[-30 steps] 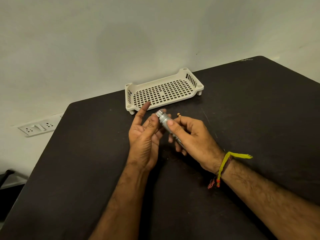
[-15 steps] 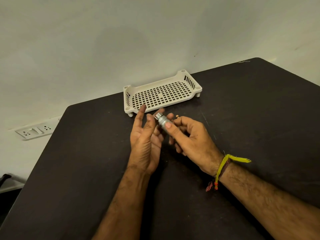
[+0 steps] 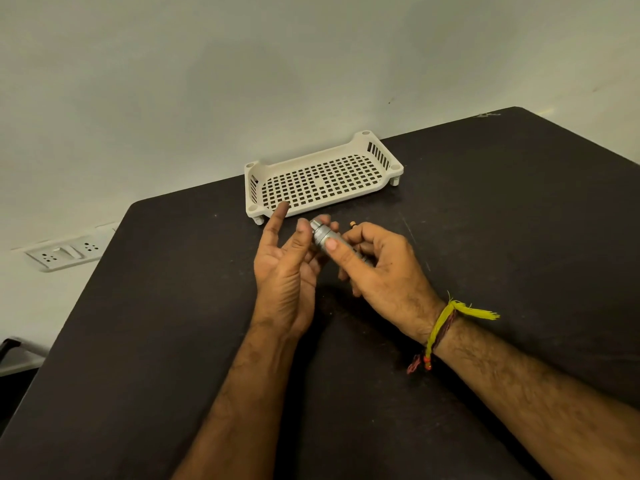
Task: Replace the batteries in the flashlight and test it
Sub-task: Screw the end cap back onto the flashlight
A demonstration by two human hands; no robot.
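Right hand has the flashlight pinched between thumb and fingers, head end poking up toward the left hand, whose fingers are loose and spread right beside it, thumb at the tip. Looks mid-job to me: can't see any batteries, and testing isn't done yet. Tray sits just beyond the fingertips.
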